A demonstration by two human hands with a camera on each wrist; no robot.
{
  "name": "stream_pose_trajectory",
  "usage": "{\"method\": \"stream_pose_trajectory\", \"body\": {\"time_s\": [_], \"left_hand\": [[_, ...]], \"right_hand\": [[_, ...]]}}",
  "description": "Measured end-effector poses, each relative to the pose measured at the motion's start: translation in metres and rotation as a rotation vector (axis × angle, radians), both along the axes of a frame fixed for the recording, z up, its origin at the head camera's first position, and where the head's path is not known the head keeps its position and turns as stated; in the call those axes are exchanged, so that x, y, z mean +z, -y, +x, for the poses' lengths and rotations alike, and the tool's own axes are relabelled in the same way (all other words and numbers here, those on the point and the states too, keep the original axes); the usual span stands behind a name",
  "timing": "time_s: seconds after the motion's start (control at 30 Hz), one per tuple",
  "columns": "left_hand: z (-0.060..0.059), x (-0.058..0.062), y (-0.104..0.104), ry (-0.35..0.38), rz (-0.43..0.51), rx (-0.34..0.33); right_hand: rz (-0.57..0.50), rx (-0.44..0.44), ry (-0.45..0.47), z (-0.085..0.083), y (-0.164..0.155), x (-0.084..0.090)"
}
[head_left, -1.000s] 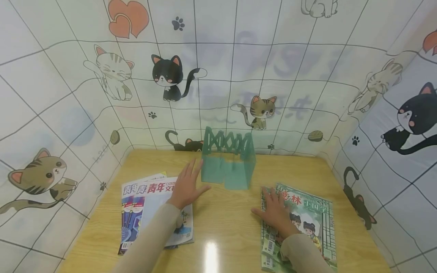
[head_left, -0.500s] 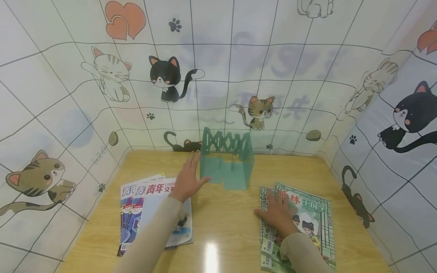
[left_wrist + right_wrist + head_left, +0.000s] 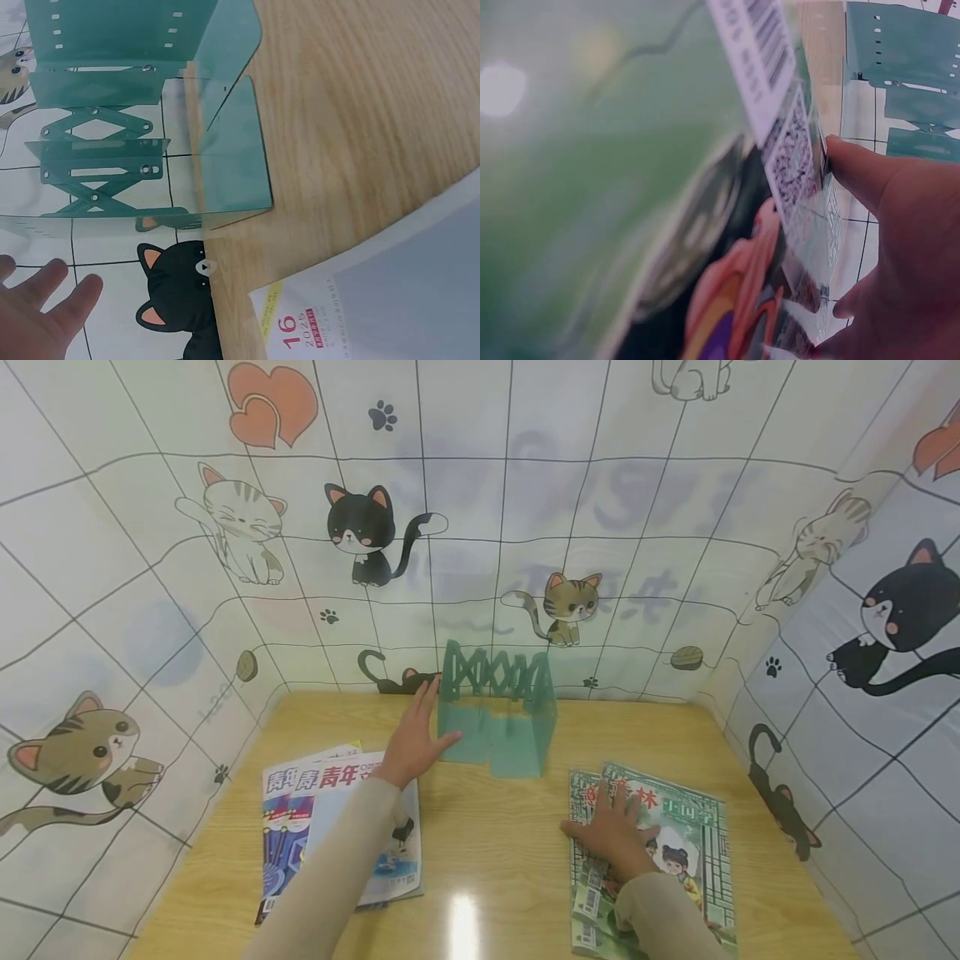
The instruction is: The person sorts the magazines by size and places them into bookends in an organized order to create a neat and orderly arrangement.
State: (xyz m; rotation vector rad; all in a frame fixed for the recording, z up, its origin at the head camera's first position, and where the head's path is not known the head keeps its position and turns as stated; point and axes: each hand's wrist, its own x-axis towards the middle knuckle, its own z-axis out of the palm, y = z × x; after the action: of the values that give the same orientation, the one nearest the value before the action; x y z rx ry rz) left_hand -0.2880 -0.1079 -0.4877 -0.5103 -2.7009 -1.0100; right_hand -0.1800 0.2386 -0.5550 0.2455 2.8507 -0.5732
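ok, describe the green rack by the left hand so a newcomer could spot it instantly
Look to the back edge of the wooden table, against the cat-print wall. There stands the bookend rack, just right of the left hand. It alone is upright, translucent green, with a scissor lattice; the magazines lie flat.

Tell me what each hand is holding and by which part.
Nothing is gripped. The left hand lies flat against the green bookend at its left side; the right hand rests flat on the green magazine.

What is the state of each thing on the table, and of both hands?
Green bookend: upright, partly extended, holds no books.
Left magazines: closed, flat, overlapping.
Right magazines: closed, flat, stacked.
Left hand: fingers straight, beside the bookend's left panel.
Right hand: flat, resting on the right magazines.
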Motion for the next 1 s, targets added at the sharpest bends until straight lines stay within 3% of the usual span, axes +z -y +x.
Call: {"method": "stream_pose_trajectory", "body": {"time_s": [0.3, 0.67, 1.0], "left_hand": [[-0.009, 0.003, 0.000, 0.002, 0.058, -0.053], [-0.014, 0.010, 0.000, 0.046, 0.082, -0.074], [-0.019, 0.011, -0.001, 0.075, 0.099, -0.091]], "right_hand": [[0.007, 0.030, -0.014, 0.000, 0.000, -0.003], [0.003, 0.058, -0.059, 0.001, 0.005, 0.003], [0.032, 0.092, -0.094, -0.002, 0.005, -0.002]]}}
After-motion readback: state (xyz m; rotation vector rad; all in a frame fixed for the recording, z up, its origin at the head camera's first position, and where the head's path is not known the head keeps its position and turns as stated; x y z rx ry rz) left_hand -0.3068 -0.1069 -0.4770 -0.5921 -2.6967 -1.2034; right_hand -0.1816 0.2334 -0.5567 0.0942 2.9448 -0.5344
